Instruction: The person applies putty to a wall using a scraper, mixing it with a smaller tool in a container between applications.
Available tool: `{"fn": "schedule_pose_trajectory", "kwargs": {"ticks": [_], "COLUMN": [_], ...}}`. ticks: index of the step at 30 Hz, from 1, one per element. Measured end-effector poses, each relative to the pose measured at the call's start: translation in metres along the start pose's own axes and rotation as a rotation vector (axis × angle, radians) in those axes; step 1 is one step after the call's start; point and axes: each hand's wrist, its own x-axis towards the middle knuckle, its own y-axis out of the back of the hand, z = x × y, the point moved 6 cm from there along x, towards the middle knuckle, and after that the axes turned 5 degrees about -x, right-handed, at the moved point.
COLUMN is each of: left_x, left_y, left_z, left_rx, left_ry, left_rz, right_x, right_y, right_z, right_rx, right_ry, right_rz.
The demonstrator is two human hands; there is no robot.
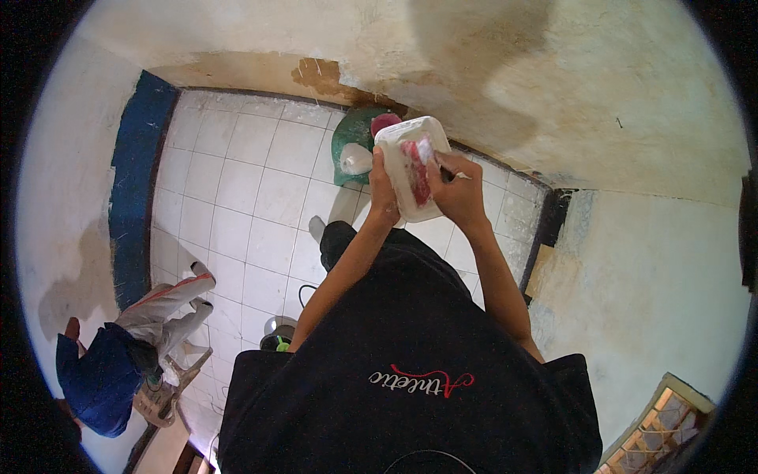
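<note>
A shallow white rectangular tray point(407, 207) with rounded corners is held up in front of me, above the tiled floor. My left hand point(384, 189) grips its left side, thumb along the rim. Inside lies a long red piece point(416, 175) smeared with white paste; its kind is unclear. My right hand point(459, 188) is closed over the tray's right side, its fingertips at the red piece. Something small and dark shows among its fingers, too little to name.
Behind the tray, a green bag point(347, 134) with a white lump and a pink round thing sits by the stained wall point(489, 95). Left, a person in blue point(110, 379) is beside a plastic chair point(189, 370). A dark bucket point(276, 336) stands near my left elbow.
</note>
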Motion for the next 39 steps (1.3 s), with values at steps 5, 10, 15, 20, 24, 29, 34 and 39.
{"fn": "schedule_pose_trajectory", "kwargs": {"ticks": [5, 10, 15, 20, 24, 29, 34, 39], "left_x": [0.000, 0.001, -0.002, -0.015, -0.024, -0.035, -0.036, -0.038], "left_y": [0.003, 0.003, 0.007, 0.005, 0.002, -0.014, -0.012, -0.023], "left_z": [0.001, 0.001, 0.001, -0.002, -0.003, 0.001, 0.002, 0.008], "left_rx": [0.092, 0.036, 0.136, 0.100, 0.124, 0.146, 0.228, 0.143], "left_ry": [-0.029, -0.034, -0.003, 0.013, 0.009, 0.025, 0.064, 0.069], "left_rz": [-0.023, -0.061, -0.107, 0.013, 0.075, 0.056, 0.047, -0.083], "right_x": [0.002, -0.005, -0.012, -0.024, -0.024, -0.028, -0.034, -0.017], "right_y": [0.009, 0.014, 0.008, 0.005, 0.013, 0.004, -0.002, 0.027], "right_z": [-0.013, -0.010, -0.012, -0.021, -0.040, -0.026, -0.029, -0.034], "right_rx": [0.024, -0.001, 0.109, 0.146, 0.058, -0.002, 0.144, 0.028], "right_ry": [-0.084, -0.045, -0.112, -0.048, 0.016, 0.123, 0.061, -0.045], "right_rz": [-0.048, -0.015, -0.046, 0.029, 0.022, 0.074, 0.068, 0.010]}}
